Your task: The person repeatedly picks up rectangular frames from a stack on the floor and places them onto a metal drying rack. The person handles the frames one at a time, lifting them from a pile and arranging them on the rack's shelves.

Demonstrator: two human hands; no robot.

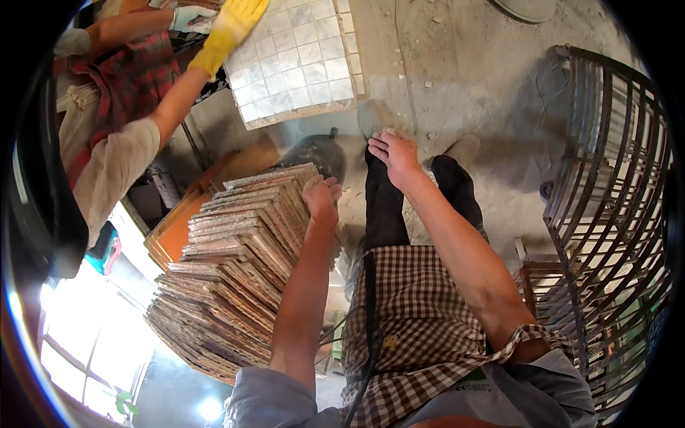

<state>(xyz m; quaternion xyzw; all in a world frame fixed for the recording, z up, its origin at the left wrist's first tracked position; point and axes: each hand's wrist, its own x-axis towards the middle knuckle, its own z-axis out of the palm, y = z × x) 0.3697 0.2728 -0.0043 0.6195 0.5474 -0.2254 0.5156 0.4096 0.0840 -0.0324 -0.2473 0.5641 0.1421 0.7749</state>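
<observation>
My left hand (pixel 321 196) is beside the right edge of a tall stack of thin, rough-edged boards (pixel 246 235). Its fingers are loosely bent and apart, with nothing visible in them; whether it touches the boards I cannot tell. Over my knee, my right hand (pixel 396 153) has its fingers stretched toward the left and holds nothing. Ahead of both hands is a panel of pale square tiles (pixel 292 68) on a board. A co-worker's yellow-gloved hand (pixel 235 28) rests at the panel's left edge, and their white-gloved hand (pixel 194 19) is farther left.
A dark slatted metal rack (pixel 606 192) stands along the right. The co-worker's arm and plaid clothing (pixel 135 78) fill the upper left. An orange-brown board (pixel 182 228) leans behind the stack. A dark rounded object (pixel 314 153) lies between stack and panel. Small debris dots the concrete floor (pixel 464 78).
</observation>
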